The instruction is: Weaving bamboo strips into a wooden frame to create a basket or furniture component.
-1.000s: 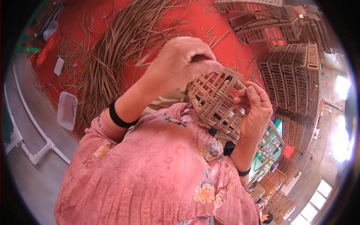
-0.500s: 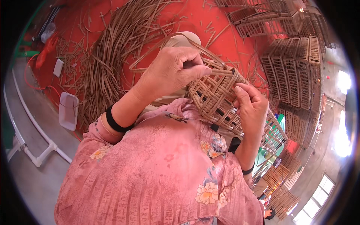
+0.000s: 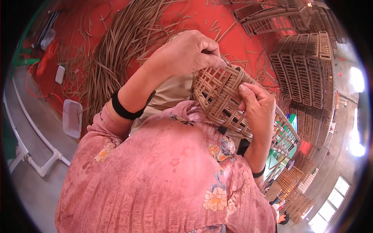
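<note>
A brown woven basket point(image 3: 221, 91) with open lattice sides lies tilted across my lap, its braided rim and corner facing up. My left hand point(image 3: 194, 52) is closed in a pinch at the basket's far corner, thumb against forefinger on a weaving strip point(image 3: 227, 62), most of which the hand hides. On the basket's right side my right hand point(image 3: 257, 105) grips the braided edge between thumb and bent fingers. The fingertips of that hand are partly hidden behind the weave.
A long heap of loose brown strips point(image 3: 112, 50) lies on the red floor covering point(image 3: 171, 19), with cut scraps around it. Stacked woven baskets point(image 3: 299, 70) stand at the right. At left are a white plastic tray point(image 3: 72, 118) and white pipes point(image 3: 42, 169).
My left hand has moved up and to the right, to the basket's far corner. The long strip loop beside it no longer shows. My right hand has shifted slightly, still on the edge.
</note>
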